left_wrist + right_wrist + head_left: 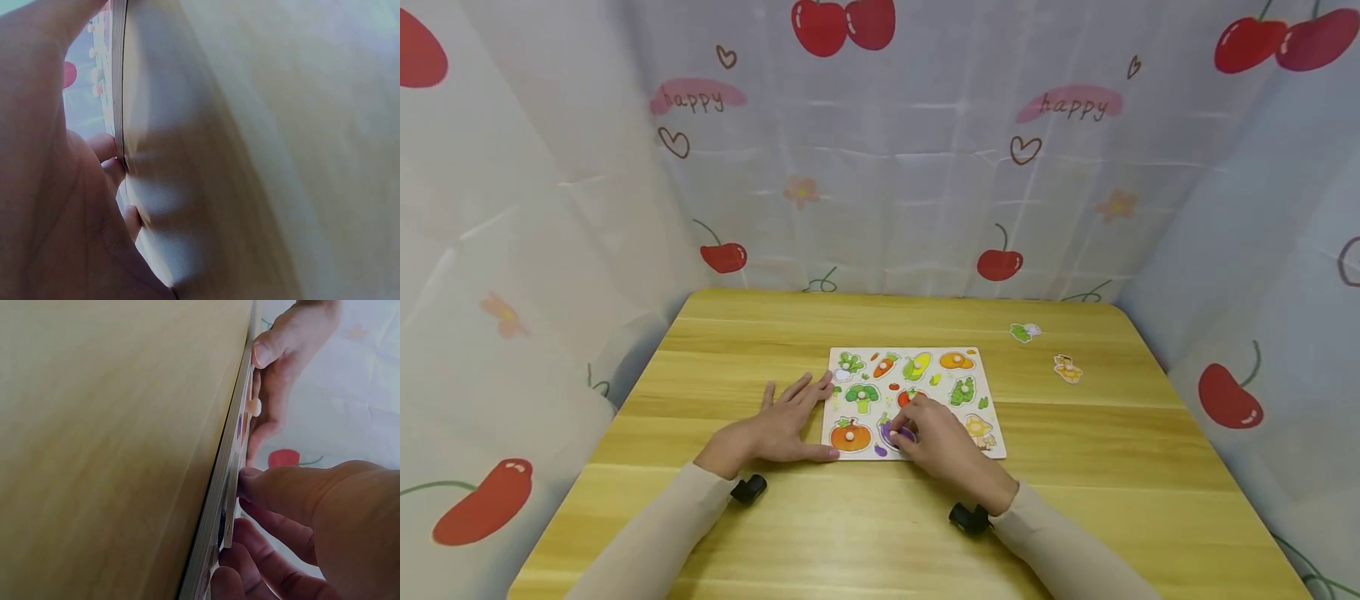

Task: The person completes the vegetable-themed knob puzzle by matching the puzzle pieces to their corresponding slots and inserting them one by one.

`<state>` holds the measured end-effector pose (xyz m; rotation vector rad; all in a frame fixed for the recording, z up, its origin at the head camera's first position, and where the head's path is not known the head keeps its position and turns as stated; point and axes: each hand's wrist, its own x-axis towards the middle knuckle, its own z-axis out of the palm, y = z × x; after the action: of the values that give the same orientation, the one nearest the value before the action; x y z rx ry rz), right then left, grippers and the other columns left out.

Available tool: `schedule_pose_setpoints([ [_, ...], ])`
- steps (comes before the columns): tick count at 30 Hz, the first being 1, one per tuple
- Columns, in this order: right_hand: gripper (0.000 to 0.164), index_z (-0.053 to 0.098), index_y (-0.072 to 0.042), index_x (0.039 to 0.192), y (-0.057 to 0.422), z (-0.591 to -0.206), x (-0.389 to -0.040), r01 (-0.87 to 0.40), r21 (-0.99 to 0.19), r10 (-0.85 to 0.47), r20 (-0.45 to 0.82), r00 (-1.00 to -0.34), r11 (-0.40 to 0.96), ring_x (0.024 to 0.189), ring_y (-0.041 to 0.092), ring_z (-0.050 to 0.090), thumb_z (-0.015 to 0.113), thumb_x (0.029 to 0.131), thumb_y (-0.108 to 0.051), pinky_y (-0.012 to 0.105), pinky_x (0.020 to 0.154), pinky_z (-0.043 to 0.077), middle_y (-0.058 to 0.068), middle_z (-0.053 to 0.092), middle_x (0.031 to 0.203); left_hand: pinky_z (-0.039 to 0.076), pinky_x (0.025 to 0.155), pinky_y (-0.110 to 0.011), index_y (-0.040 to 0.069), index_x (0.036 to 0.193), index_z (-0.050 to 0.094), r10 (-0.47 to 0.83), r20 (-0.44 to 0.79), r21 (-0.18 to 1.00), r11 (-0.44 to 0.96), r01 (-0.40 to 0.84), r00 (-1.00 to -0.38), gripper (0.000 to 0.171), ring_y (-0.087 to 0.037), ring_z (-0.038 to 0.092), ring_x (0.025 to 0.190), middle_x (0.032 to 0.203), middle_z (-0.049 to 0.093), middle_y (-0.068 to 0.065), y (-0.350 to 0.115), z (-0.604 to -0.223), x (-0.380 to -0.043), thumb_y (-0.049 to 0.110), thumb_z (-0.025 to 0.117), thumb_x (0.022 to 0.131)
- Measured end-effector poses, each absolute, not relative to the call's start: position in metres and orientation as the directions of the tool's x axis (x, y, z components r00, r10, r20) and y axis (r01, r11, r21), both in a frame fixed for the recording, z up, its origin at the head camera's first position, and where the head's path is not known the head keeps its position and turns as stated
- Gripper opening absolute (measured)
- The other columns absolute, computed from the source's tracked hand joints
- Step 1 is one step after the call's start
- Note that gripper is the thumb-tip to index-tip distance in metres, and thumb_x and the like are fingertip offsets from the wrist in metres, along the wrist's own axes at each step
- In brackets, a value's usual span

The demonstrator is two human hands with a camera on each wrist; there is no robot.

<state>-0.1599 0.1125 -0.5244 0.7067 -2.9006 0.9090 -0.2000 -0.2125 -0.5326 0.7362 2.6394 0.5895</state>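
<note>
A pale wooden vegetable puzzle board [936, 353] lies flat on the table. My left hand [782, 429] rests at its left side with fingers spread, the thumb touching the lower left corner. With thumb and fingers, my right hand [943, 442] pinches a purple eggplant puzzle piece [886, 427] at the board's lower middle. In the right wrist view that piece [230, 515] stands slightly raised and tilted off the board, over a dark gap. Beside it is an orange pumpkin [850, 436] with a round knob. A tomato [904, 400] is partly hidden behind my right hand.
Two loose pieces lie right of the board on the table [1112, 467]: a green-and-white one [1024, 332] farther back and an orange-yellow one [1067, 368] nearer. Cherry-printed curtains [880, 200] hang behind the table and at both sides.
</note>
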Motion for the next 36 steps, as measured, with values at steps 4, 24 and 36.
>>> schedule_pose_setpoints([
  [4,0.004,0.089,-0.015,0.104,0.112,-0.525,-0.160,-0.424,-0.529,-0.408,0.154,-0.900,0.735,0.087,0.011,0.057,0.093,0.102,-0.016,0.026,0.077,0.050,0.000,0.073,0.101,-0.010,0.136,-0.090,0.017,0.189,0.019,0.553,-0.207,0.466,0.781,0.416,-0.807,0.124,-0.040,0.002,0.186,0.200,0.006,-0.001,-0.211,-0.532,-0.200,0.078,0.079,0.099],
  [24,0.006,0.089,-0.007,0.106,0.116,-0.525,-0.168,-0.462,-0.583,-0.475,0.144,-0.868,0.668,0.094,0.011,0.071,0.090,0.104,-0.012,0.023,0.081,0.059,0.001,0.074,0.102,-0.011,0.136,-0.090,0.015,0.189,0.016,0.550,-0.205,0.470,0.781,0.411,-0.810,0.126,-0.040,0.002,0.186,0.200,0.008,-0.001,-0.211,-0.530,-0.200,0.077,0.080,0.099],
  [36,0.004,0.090,-0.010,0.108,0.120,-0.525,-0.170,-0.480,-0.578,-0.498,0.141,-0.856,0.660,0.094,0.011,0.069,0.090,0.103,-0.010,0.023,0.081,0.058,0.002,0.074,0.103,-0.010,0.135,-0.091,0.013,0.188,0.019,0.554,-0.208,0.475,0.778,0.412,-0.806,0.124,-0.042,0.002,0.186,0.200,0.008,-0.004,-0.210,-0.527,-0.199,0.076,0.080,0.100],
])
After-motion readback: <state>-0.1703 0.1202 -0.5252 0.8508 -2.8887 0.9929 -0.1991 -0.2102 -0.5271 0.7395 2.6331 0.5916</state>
